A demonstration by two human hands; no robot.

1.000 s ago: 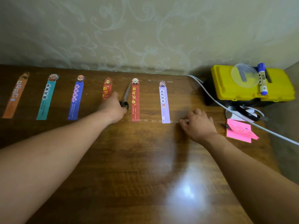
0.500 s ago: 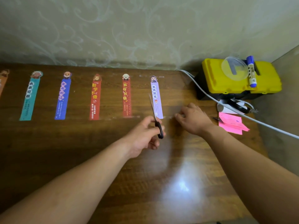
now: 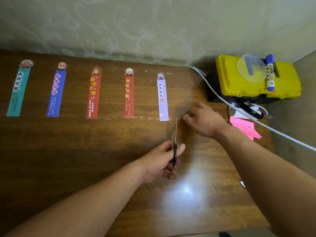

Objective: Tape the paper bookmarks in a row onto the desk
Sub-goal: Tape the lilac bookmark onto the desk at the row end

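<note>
Black-handled scissors (image 3: 174,153) pulled back, gripped by L hand (image 3: 159,161); R hand (image 3: 205,120) pinches clear tape (image 3: 186,116).

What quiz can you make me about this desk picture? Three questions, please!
1. True or false: the left hand holds the scissors.
2. Which bookmark lies nearest the right hand? A the teal bookmark, B the purple bookmark, C the blue bookmark.
3. Fill in: the blue-capped marker lies on the yellow ____.
Key: 1 true; 2 B; 3 toolbox.
</note>
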